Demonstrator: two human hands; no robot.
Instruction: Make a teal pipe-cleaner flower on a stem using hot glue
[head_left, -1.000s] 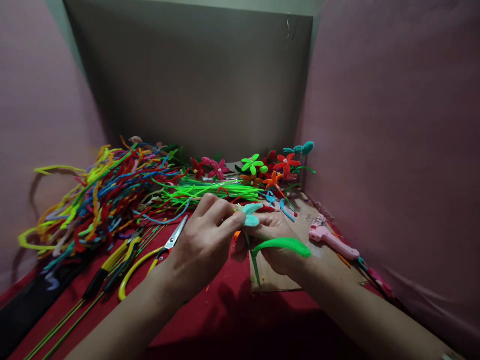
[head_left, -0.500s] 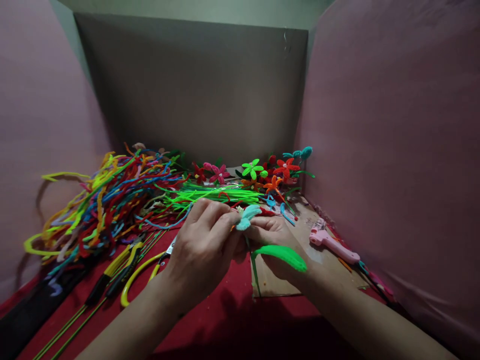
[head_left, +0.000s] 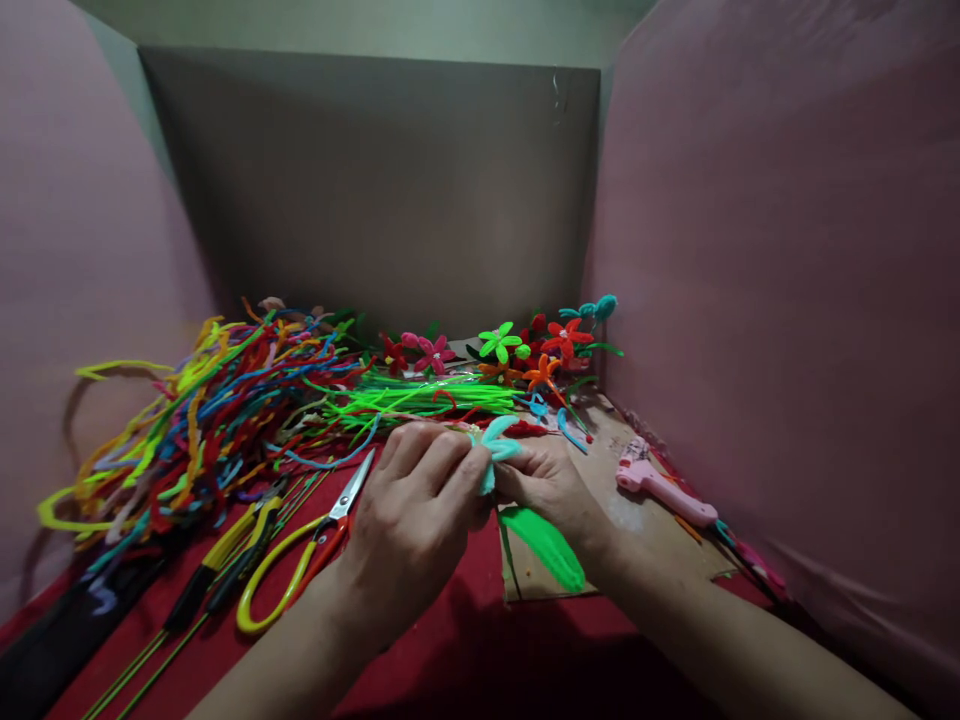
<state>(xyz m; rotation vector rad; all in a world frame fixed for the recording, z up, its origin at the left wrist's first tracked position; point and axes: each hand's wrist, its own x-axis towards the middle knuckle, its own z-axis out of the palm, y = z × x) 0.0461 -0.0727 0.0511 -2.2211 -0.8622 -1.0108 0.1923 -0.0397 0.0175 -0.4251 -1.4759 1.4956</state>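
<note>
A pale turquoise pipe-cleaner flower (head_left: pixel 498 440) is pinched between my two hands in the middle of the view. My left hand (head_left: pixel 416 495) closes its thumb and fingers on the flower's left side. From the right, my right hand (head_left: pixel 551 495) grips it around the base, its fingertips partly hidden. A bright green fuzzy leaf (head_left: pixel 546 548) hangs below the flower, in front of my right wrist. Beside my left hand lie scissors (head_left: pixel 300 565) with yellow and red handles, blades open.
Loose colourful pipe cleaners (head_left: pixel 232 410) are heaped at left; a bright green bundle (head_left: pixel 442 395) lies behind my hands. Finished flowers (head_left: pixel 566 340) stand at the back. A pink glue gun (head_left: pixel 666 485) rests on cardboard (head_left: pixel 630 540). Pliers (head_left: pixel 225 555) lie left on red cloth (head_left: pixel 427 650).
The turquoise flower has turned in my fingers, and its green leaf has swung lower. My left hand has shifted slightly down and right, and more of the scissors shows.
</note>
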